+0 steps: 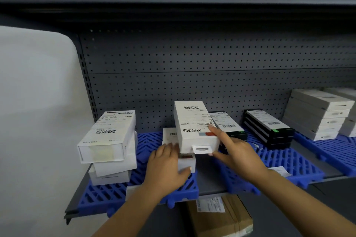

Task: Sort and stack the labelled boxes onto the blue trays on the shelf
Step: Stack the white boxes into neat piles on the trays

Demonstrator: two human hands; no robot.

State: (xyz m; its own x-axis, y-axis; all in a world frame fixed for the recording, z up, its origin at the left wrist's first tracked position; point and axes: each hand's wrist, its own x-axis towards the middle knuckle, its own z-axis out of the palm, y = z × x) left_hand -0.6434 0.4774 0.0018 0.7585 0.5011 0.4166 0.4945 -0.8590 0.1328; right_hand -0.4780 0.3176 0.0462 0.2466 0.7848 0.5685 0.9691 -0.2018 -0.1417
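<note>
A white labelled box (194,127) with barcodes lies on top of a lower white box (186,163) on the left blue tray (146,140). My right hand (237,152) holds the top box, forefinger stretched along its right side and thumb under its front hang tab. My left hand (167,167) rests against the left side of the two boxes, thumb on the lower box's front. A stack of three white boxes (109,146) stands at the left of the same tray. Black boxes (269,129) are stacked on the middle blue tray (285,161).
Grey-white boxes (317,115) are piled on a third blue tray (331,150) at the right. A perforated grey back panel (192,75) closes the shelf, with another shelf overhead. A brown parcel (219,217) lies on the level below. A white wall (38,102) stands left.
</note>
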